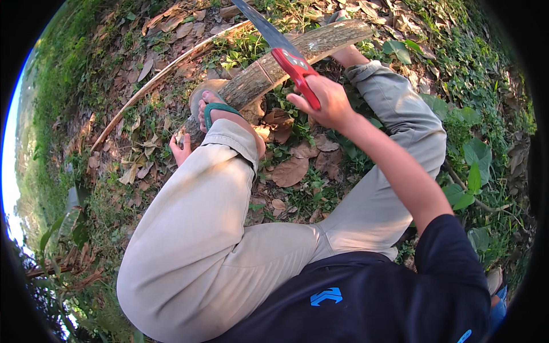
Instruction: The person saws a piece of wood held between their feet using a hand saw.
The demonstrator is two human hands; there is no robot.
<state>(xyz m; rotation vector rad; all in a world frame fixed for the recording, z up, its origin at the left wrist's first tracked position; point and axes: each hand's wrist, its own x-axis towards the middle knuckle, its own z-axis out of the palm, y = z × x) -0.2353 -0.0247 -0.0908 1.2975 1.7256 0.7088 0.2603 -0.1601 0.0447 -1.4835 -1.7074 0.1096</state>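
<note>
My right hand (327, 103) is closed round the red handle of a hand saw (297, 67). Its grey blade slants up and to the left, apart from a narrow cut across the bark of a log (320, 46). That log lies obliquely over the ground, and my left foot, in a flip-flop with a green strap (220, 108), presses on it. Beyond my left knee, my left hand (181, 151) grips the log's near-left end; the trouser leg hides part of this hand. My right foot (350, 56) is by the log's far-right end.
A long split strip of wood (166, 79) lies on the left behind the log. Dry brown leaves (290, 171) and low green plants (477, 157) cover the ground. At the lower right edge, part of a foot and something blue (498, 303) show, perhaps another person.
</note>
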